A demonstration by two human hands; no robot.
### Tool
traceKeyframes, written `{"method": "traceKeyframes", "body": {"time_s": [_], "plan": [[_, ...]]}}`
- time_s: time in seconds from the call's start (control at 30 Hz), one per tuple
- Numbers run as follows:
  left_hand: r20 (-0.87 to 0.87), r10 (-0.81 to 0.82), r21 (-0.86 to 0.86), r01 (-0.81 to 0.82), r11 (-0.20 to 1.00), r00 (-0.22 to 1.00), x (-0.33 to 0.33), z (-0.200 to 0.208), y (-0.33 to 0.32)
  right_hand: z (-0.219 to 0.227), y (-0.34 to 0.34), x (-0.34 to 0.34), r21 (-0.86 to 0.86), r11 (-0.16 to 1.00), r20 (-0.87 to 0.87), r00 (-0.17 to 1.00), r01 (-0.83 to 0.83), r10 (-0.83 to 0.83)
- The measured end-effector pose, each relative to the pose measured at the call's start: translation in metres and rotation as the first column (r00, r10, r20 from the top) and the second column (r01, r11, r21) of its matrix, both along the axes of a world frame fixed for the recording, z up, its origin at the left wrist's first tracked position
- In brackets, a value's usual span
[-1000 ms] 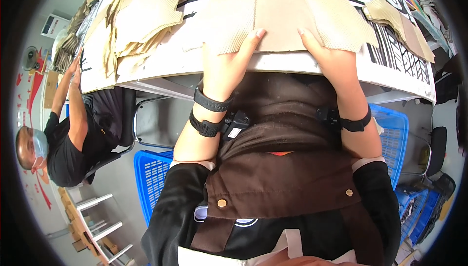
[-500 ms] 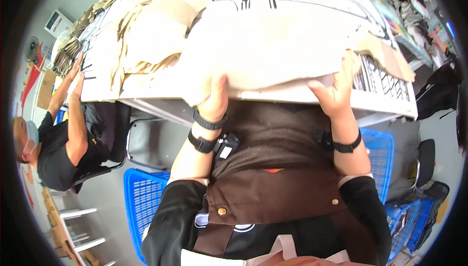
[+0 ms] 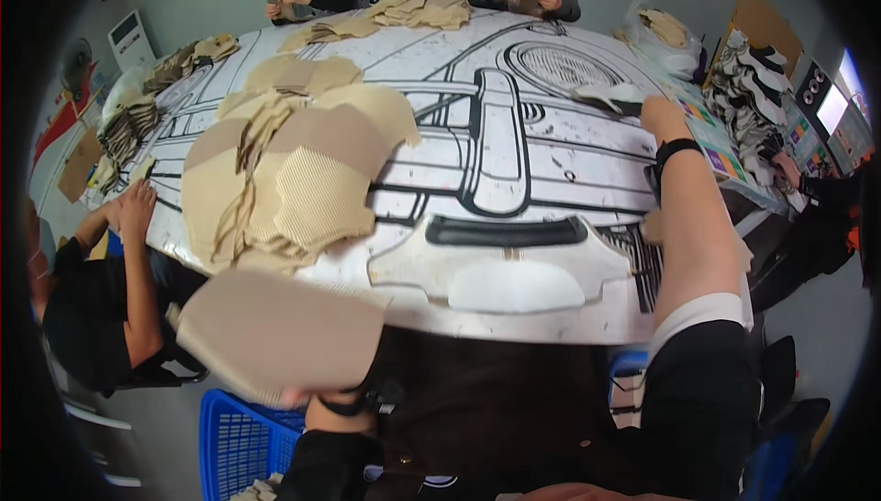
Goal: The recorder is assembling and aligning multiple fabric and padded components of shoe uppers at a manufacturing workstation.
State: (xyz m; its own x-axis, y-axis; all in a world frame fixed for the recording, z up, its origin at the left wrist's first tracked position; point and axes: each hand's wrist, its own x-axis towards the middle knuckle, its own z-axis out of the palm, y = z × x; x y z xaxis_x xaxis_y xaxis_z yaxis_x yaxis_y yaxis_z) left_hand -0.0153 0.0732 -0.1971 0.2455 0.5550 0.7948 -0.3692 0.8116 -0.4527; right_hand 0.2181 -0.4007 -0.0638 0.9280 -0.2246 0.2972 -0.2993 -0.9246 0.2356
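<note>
My left hand [image 3: 295,397], low at the left and mostly hidden, holds a beige mesh fabric piece [image 3: 284,331] over the table's near edge. My right hand [image 3: 664,121] reaches out to the right side of the table. Its fingers meet the end of a pale curved piece with a dark underside [image 3: 610,94]; whether they grip it is hidden. Between my arms a white shaped template [image 3: 413,267] with a black strip along its top lies flat near the edge. A pile of beige mesh pieces [image 3: 317,175] spreads to its left.
The white table [image 3: 440,157] has black line drawings. Several fabric stacks [image 3: 418,10] lie farther off, with grey-and-white pieces [image 3: 752,88] heaped at right. A blue basket [image 3: 243,437] stands below left. Two people sit across; another person's hands [image 3: 133,207] rest at left.
The pale piece both hands were at over the near edge is no longer there. My left hand is now lower left with a mesh piece; my right has stretched forward. The view has tilted up.
</note>
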Motion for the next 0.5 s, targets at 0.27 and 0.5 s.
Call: {"method": "traceKeyframes", "body": {"time_s": [0.27,0.5], "plan": [[-0.296,0.690,0.370,-0.587,0.720,0.660,0.041,0.007,0.016,-0.066,-0.052,0.062,0.102,0.982,-0.168,0.976,0.157,-0.138],[-0.370,0.714,0.432,-0.570,0.699,0.594,0.063,0.002,0.010,-0.097,-0.066,0.122,0.161,0.979,-0.060,0.988,-0.128,0.139]]}}
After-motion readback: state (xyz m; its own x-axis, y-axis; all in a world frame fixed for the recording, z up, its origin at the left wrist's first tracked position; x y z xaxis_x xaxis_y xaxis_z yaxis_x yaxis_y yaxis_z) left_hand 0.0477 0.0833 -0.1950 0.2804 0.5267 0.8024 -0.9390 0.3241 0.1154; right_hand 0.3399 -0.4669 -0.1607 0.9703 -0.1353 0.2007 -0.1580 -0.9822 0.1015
